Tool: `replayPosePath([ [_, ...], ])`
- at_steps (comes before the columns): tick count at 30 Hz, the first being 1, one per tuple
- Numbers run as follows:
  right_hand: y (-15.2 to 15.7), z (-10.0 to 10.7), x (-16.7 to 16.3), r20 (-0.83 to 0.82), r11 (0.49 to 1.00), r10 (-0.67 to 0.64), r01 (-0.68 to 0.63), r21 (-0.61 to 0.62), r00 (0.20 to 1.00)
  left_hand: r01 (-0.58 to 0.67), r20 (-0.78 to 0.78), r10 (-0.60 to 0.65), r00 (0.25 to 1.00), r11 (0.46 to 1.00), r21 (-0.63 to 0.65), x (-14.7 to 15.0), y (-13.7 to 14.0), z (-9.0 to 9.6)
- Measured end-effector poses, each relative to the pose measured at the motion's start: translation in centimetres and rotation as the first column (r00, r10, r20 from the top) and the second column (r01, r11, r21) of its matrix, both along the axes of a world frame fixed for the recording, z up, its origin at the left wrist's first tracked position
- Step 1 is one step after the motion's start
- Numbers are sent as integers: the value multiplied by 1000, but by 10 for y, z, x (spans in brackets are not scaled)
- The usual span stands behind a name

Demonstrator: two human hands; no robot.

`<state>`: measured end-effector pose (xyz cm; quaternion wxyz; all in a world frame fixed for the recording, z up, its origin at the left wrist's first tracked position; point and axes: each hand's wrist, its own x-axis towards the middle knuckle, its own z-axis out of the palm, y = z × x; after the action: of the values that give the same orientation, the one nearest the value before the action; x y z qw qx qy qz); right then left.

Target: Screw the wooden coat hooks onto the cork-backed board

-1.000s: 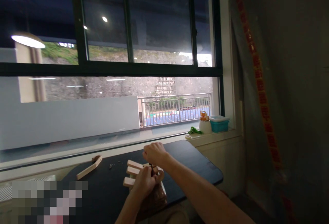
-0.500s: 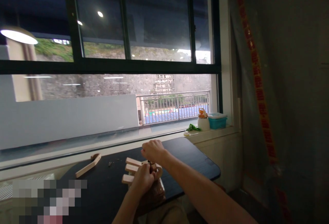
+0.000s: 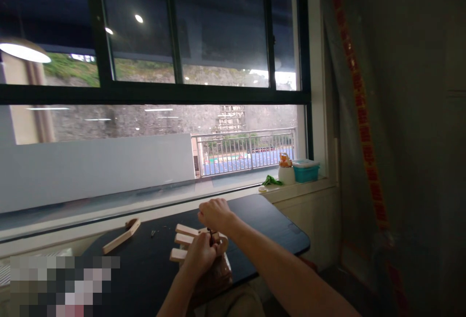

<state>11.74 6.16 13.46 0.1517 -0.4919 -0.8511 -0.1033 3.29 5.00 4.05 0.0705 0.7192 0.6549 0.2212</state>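
Note:
My left hand is closed around a light wooden piece with a rounded end, low over the dark table. Several wooden bars stick out to the left of that hand. Just above it my right hand is a fist, its knuckles up. A thin dark tool reaches down from the fist toward the wood by my left fingertips; its kind is hidden. Beneath the wood lies a brown, shiny-looking block or package, partly covered by my left hand.
An angled wooden piece lies on the dark table at the left, near small metal bits. On the windowsill stand a white pot, a teal box and a green crumpled item. A blurred patch covers the lower left.
The whole view has shifted slightly, so things appear a little farther left. Both hands keep nearly the same grip and place over the wood.

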Motion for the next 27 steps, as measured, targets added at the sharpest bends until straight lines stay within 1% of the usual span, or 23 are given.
replayPosePath([
  [12, 2, -3, 1, -10, 1000, 5, -4, 18, 1000, -7, -13, 7, 1000, 1000, -2, 0, -2, 1],
  [18, 3, -1, 7, 27, 999, 36, -37, 20, 999, -25, -17, 25, 1000, 1000, -6, 1, -2, 2],
  [23, 5, -2, 2, 48, 999, 31, -31, 15, 998, -42, -13, 42, 999, 999, -18, 0, -2, 3],
  [27, 1, 5, 5, 67, 999, 39, -38, -7, 997, -29, -17, 29, 999, 999, -18, 0, -2, 3],
])
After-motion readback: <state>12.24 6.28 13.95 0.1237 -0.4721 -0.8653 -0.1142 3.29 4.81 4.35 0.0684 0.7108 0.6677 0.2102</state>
